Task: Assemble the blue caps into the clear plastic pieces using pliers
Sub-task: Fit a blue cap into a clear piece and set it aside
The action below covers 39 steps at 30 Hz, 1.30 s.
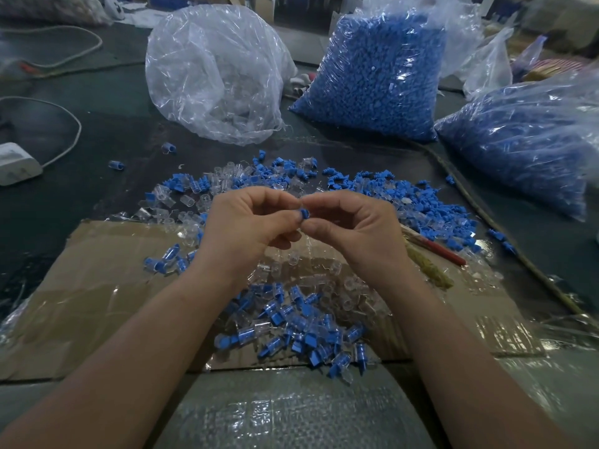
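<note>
My left hand [251,223] and my right hand [351,226] meet fingertip to fingertip above the cardboard. Between them sits a small blue cap [304,213], pinched by the thumbs and forefingers of both hands; any clear piece there is hidden by the fingers. Loose blue caps and clear plastic pieces [431,205] lie scattered beyond the hands. A heap of clear pieces with blue caps in them [301,325] lies on the cardboard between my forearms. A red-handled tool, perhaps the pliers [436,249], lies right of my right hand, partly hidden by it.
A flattened cardboard sheet [97,286] covers the dark table. Behind stand a near-empty clear bag [214,72] and two bags of blue caps [379,76] [525,137]. A white power strip [16,163] with its cable lies at the far left.
</note>
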Tool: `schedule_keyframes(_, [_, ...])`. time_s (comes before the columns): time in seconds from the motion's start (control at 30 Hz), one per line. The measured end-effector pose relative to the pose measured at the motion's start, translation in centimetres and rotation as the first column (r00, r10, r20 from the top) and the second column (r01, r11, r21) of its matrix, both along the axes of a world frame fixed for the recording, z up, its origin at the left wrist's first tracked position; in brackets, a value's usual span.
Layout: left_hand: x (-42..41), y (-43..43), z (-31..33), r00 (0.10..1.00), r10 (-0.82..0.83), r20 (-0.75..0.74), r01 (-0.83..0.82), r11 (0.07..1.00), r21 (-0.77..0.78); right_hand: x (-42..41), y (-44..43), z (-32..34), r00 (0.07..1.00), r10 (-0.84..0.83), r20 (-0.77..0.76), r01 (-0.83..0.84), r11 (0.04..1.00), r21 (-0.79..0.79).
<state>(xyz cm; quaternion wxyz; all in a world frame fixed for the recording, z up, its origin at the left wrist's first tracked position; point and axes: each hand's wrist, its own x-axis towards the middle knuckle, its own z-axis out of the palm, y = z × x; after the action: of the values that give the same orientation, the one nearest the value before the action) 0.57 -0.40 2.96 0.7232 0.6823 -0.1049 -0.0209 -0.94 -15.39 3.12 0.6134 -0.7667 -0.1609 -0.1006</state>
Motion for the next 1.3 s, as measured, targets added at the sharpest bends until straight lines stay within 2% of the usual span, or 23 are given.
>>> schedule_keyframes(0.1, [0.16, 0.1, 0.13, 0.994, -0.056, -0.095, 0.05, 0.997, -0.056, 0.01, -0.07, 0.02, 0.996, 0.022, 0.089, -0.014, 0.996, -0.089])
schedule_keyframes(0.3, [0.1, 0.07, 0.29, 0.979, -0.119, -0.166, 0.102, 0.989, -0.104, -0.08, -0.37, 0.07, 0.993, -0.004, 0.115, 0.017, 0.993, -0.119])
schedule_keyframes(0.63, [0.12, 0.08, 0.33, 0.97, -0.144, -0.195, 0.129, 0.988, -0.084, -0.01, -0.7, -0.17, 0.987, -0.006, 0.162, 0.035, 0.984, -0.174])
schedule_keyframes(0.8, [0.08, 0.19, 0.44, 0.97, -0.139, -0.198, 0.118, 0.987, -0.113, 0.01, -0.57, -0.14, 0.992, 0.015, 0.129, 0.0, 0.993, -0.119])
schedule_keyframes(1.3, [0.07, 0.14, 0.51, 0.969, -0.118, -0.215, 0.101, 0.991, -0.088, 0.0, -0.68, -0.24, 0.992, 0.014, 0.126, 0.001, 0.993, -0.116])
